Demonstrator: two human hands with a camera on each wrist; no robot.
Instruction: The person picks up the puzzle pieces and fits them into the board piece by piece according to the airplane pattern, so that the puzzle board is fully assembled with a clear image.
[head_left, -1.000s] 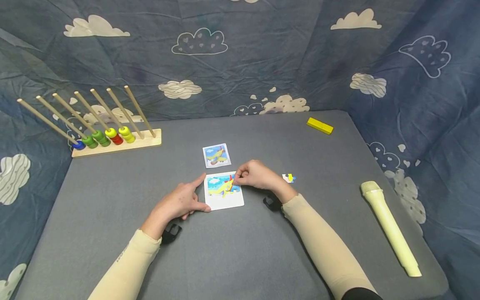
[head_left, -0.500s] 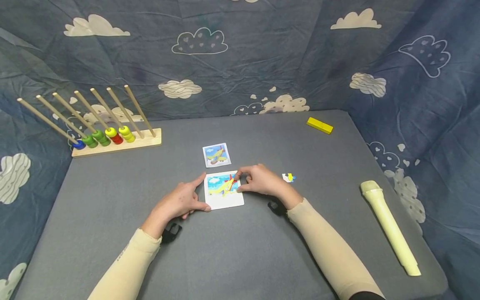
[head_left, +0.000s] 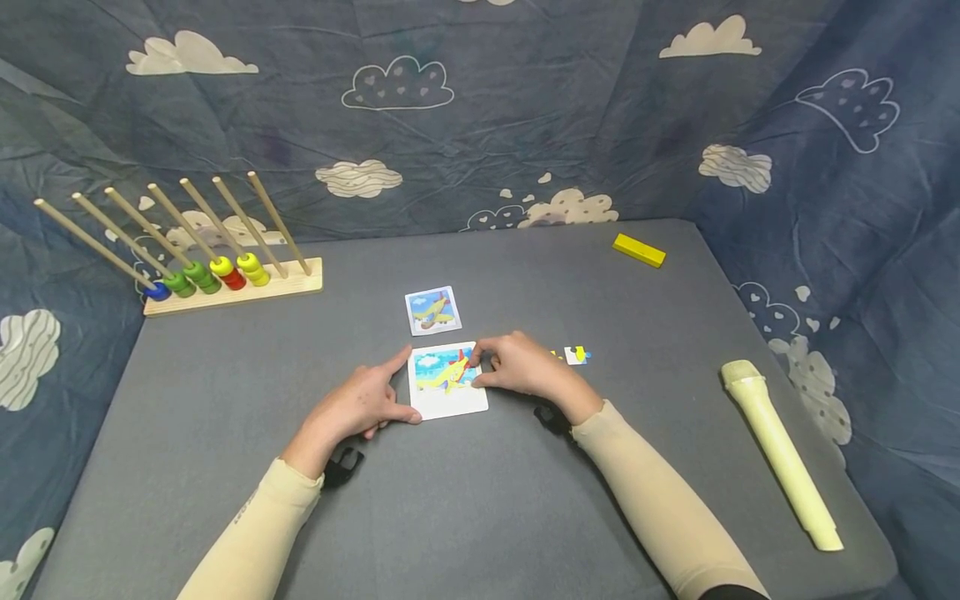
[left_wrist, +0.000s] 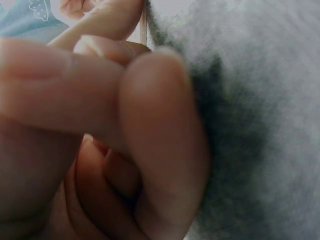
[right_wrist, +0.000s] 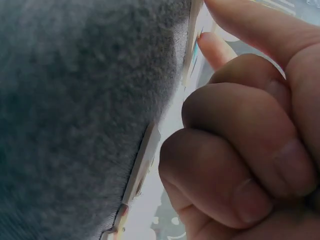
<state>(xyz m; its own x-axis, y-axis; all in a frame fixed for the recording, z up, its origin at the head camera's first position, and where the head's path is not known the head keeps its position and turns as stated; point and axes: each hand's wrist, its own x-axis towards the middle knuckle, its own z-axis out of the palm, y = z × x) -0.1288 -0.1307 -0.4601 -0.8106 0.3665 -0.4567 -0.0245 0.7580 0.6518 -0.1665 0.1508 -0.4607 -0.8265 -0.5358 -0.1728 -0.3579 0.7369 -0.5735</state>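
Observation:
A white puzzle board lies mid-table, with pieces of a yellow aeroplane and blue sky in its upper part. My left hand steadies its left side, straight index finger at the upper corner and thumb at the lower one. The left wrist view shows the other fingers bent. My right hand touches the board's right side, index finger and thumb spread apart at the aeroplane's tail; its remaining fingers are curled under. Behind the board lies a small aeroplane picture card. A loose puzzle piece lies right of my right hand.
Another bit of yellow shows beside the right wrist, mostly hidden. At the back left stands a wooden peg rack with coloured rings. A yellow block lies at the back right, and a pale yellow microphone-shaped object near the right edge.
The right index finger and thumb have parted from a close pinch over the tail and now spread along the board's right side. The right hand shifted slightly right; the left stayed still.

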